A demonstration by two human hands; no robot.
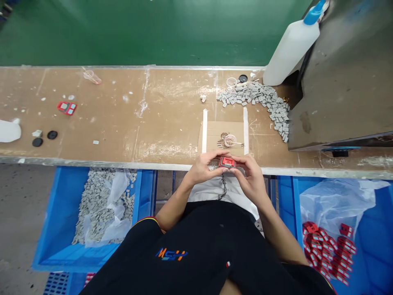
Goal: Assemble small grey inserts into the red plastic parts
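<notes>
At the table's front edge, a small red plastic casing [227,162] with a dark grey rim is held between both hands. The fingers and thumb of my left hand [206,167] pinch its left side. My right hand [249,174] grips the opposite side the same way. Just beyond them lies a cardboard sheet [213,133] between two white tape strips, bearing a small round cup [230,141] with a thin stick across it. A pile of small grey rectangular pieces [260,95] spreads over the table behind my right hand.
A white bottle with a blue cap [290,51] stands back right beside a metal box [344,78]. Another red casing [66,108] lies at left near black round caps [52,135]. Blue bins hold grey pieces [95,205] at left and red casings [328,250] at right.
</notes>
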